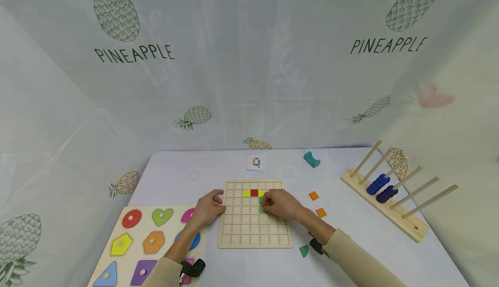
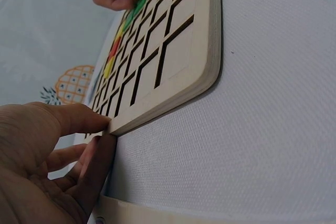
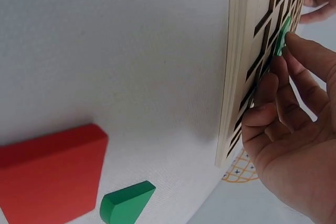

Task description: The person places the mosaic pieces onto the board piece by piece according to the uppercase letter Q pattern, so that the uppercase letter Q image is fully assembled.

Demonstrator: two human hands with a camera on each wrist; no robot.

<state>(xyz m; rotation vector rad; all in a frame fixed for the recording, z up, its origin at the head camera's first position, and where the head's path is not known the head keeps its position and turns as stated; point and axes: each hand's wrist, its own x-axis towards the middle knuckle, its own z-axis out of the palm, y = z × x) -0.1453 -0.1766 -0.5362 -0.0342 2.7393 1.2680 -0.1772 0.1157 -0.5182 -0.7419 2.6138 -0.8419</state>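
A wooden grid board (image 1: 255, 240) lies on the white table, and my left hand (image 1: 207, 209) holds its left edge between thumb and fingers. Over the right part of the grid, my right hand (image 1: 283, 203) pinches a green tile (image 3: 283, 34) at the board's surface. Green also shows in the cells (image 1: 261, 209) by its fingertips, partly covered by them. In an upper row sit a yellow tile (image 1: 247, 193), a red square tile (image 1: 254, 193) and another yellow tile (image 1: 261, 193). Behind the board lies a small pattern card (image 1: 256, 162).
Right of the board are orange tiles (image 1: 321, 212), a loose green piece (image 1: 304, 251) and a red piece (image 3: 52, 174). A wooden peg rack (image 1: 386, 204) with blue beads stands far right. A teal block (image 1: 312, 159) lies at the back, a shape puzzle (image 1: 136, 230) at left.
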